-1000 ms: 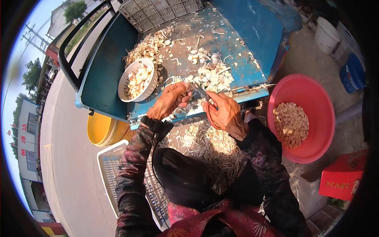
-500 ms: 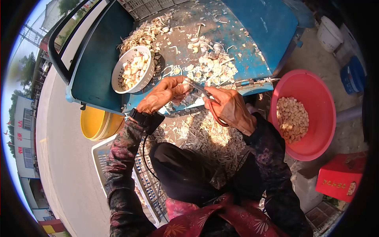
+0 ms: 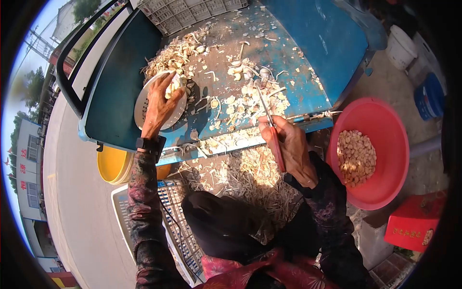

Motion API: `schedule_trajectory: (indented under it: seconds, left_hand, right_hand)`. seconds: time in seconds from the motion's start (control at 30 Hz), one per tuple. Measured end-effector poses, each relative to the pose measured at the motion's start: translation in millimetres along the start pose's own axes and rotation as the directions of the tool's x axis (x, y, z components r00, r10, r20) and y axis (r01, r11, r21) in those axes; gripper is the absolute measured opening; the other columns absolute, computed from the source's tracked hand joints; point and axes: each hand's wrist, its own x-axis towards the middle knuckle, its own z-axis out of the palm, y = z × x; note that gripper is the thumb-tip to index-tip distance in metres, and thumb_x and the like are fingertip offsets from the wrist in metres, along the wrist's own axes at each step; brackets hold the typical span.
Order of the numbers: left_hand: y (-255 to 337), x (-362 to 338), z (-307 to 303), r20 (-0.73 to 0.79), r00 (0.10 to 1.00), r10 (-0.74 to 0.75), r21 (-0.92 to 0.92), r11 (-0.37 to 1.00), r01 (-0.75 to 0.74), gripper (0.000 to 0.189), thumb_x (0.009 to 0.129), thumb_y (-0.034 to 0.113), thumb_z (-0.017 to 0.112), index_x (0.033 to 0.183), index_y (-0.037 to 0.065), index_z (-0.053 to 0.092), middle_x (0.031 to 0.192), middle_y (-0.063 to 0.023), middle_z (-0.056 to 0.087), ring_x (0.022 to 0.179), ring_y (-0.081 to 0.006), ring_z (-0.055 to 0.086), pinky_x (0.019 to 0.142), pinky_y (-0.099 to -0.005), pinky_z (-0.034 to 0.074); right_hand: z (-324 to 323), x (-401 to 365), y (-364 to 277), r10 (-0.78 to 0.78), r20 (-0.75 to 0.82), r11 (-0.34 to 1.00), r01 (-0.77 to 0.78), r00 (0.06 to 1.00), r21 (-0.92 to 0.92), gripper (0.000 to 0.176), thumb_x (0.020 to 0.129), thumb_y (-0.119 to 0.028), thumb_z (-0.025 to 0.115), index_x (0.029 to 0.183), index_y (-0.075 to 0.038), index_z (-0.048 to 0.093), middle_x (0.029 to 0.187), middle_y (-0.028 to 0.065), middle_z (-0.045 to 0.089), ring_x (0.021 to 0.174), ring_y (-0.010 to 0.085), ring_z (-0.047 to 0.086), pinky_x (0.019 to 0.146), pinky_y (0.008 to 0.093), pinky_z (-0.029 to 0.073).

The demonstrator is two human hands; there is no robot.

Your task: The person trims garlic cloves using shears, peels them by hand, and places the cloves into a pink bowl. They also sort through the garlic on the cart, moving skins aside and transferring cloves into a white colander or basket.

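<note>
My left hand reaches over a white colander at the left of the blue truck bed, its fingers apart. Peeled garlic cloves show beside the fingers; most of the colander's contents are hidden beneath the hand. In my right hand is a pair of scissors with red handles, blades pointing away from me over the bed's front edge. Just beyond the blades, garlic skins lie in a pile, with a few unpeeled garlic pieces behind.
A pink basin of cloves stands at the right, near a red box. Below the bed's left end are a yellow bucket and a white plastic crate. A grey crate sits at the back; peelings cover the ground.
My left hand has moved from the scissors blades, leftward to the colander, and its fingers have spread. My right hand has lowered slightly to the right, still holding the scissors.
</note>
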Motion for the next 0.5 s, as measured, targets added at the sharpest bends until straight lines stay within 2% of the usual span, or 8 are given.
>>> schedule_trajectory:
  seconds: [0.03,0.1,0.17,0.2,0.27,0.33,0.4,0.5]
  left_hand:
    - [28,6,5,0.074,0.997,0.003,-0.154,0.988,0.009,0.047,0.086,0.029,0.062,0.123,0.000,0.056,0.127,-0.0198,0.052,0.106,-0.0263,0.057,0.092,-0.0373,0.043]
    - [50,18,46,0.313,0.941,-0.132,-0.481,0.832,0.276,0.035,0.092,0.027,0.057,0.117,0.003,0.061,0.110,-0.0152,0.065,0.100,-0.0233,0.061,0.085,-0.0336,0.048]
    - [65,36,90,0.276,0.959,-0.069,-0.410,0.894,0.182,0.027,0.093,0.018,0.055,0.113,0.001,0.063,0.102,-0.0162,0.066,0.090,-0.0214,0.064,0.077,-0.0303,0.049]
    - [61,47,114,0.172,0.984,0.044,-0.328,0.945,0.015,0.025,0.089,0.016,0.059,0.106,-0.001,0.065,0.094,-0.0185,0.066,0.083,-0.0259,0.064,0.072,-0.0346,0.050]
    - [58,58,147,0.085,0.995,0.053,-0.202,0.979,-0.035,0.021,0.084,0.014,0.063,0.096,-0.002,0.065,0.090,-0.0203,0.064,0.077,-0.0313,0.064,0.070,-0.0386,0.050]
    - [54,68,156,0.132,0.988,0.083,-0.156,0.986,-0.062,0.022,0.083,0.014,0.064,0.096,-0.003,0.065,0.091,-0.0217,0.064,0.078,-0.0330,0.064,0.071,-0.0394,0.050]
    - [49,68,160,0.180,0.977,0.116,-0.107,0.990,-0.098,0.022,0.081,0.014,0.065,0.095,-0.004,0.064,0.092,-0.0231,0.063,0.078,-0.0347,0.064,0.071,-0.0402,0.050]
    - [43,57,148,0.191,0.971,0.144,-0.056,0.989,-0.136,0.022,0.084,0.011,0.063,0.098,-0.005,0.062,0.089,-0.0193,0.064,0.078,-0.0294,0.064,0.070,-0.0362,0.051]
  right_hand:
    - [3,-1,3,-0.049,-0.038,0.999,0.050,0.998,0.013,0.027,0.089,-0.026,0.063,0.101,-0.001,0.063,0.056,-0.0050,0.045,0.052,0.0019,0.037,0.045,0.0232,0.028]
    - [-1,0,18,-0.114,-0.025,0.992,0.112,0.993,-0.063,0.029,0.090,-0.029,0.062,0.103,-0.003,0.064,0.056,-0.0028,0.048,0.053,0.0031,0.040,0.046,0.0240,0.032]
    - [-2,-2,19,-0.084,-0.024,0.994,0.082,0.996,-0.071,0.029,0.090,-0.029,0.063,0.104,-0.004,0.064,0.056,-0.0021,0.048,0.054,0.0035,0.041,0.047,0.0244,0.034]
    - [-1,-2,18,-0.052,-0.026,0.997,0.050,0.998,-0.064,0.030,0.090,-0.029,0.063,0.106,-0.004,0.064,0.056,-0.0013,0.049,0.054,0.0039,0.042,0.047,0.0247,0.035]
    - [0,-3,12,-0.036,-0.020,0.993,0.034,0.999,-0.117,0.032,0.089,-0.029,0.063,0.108,-0.003,0.063,0.057,0.0006,0.052,0.055,0.0042,0.044,0.048,0.0255,0.037]
    - [2,-4,12,-0.062,-0.014,0.998,0.062,0.998,0.001,0.033,0.089,-0.029,0.063,0.110,-0.002,0.062,0.057,0.0033,0.053,0.055,0.0048,0.047,0.049,0.0264,0.039]
    - [-2,-5,5,-0.037,0.013,0.999,0.037,0.999,-0.035,0.034,0.089,-0.029,0.063,0.109,-0.001,0.061,0.057,0.0051,0.055,0.055,0.0059,0.049,0.050,0.0272,0.041]
    - [-5,-8,-2,-0.027,0.019,0.994,0.028,0.999,-0.105,0.032,0.089,-0.028,0.063,0.105,0.000,0.061,0.055,0.0053,0.052,0.052,0.0090,0.049,0.050,0.0285,0.041]
